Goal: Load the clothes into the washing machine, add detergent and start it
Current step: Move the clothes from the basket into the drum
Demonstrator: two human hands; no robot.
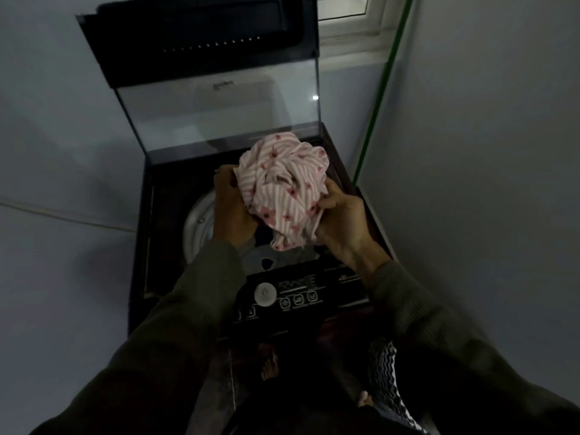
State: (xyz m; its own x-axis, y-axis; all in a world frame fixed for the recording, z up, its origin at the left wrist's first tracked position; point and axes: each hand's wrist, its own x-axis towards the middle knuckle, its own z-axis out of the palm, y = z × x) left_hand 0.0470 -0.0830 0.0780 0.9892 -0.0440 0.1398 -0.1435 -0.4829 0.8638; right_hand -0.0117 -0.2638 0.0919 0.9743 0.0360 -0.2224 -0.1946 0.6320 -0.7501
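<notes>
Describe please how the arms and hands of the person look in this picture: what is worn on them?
Both arms wear long sleeves of a dark olive-grey, soft-looking fabric with ribbed cuffs ending at the wrists. The left hand and the right hand are bare: no gloves, and no rings, watch or bracelets can be made out in the dim light.

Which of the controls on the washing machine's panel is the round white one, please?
It is the large dial at the left of the control panel. The three buttons right of it are small, dark and squarish, with pale outlines.
</notes>
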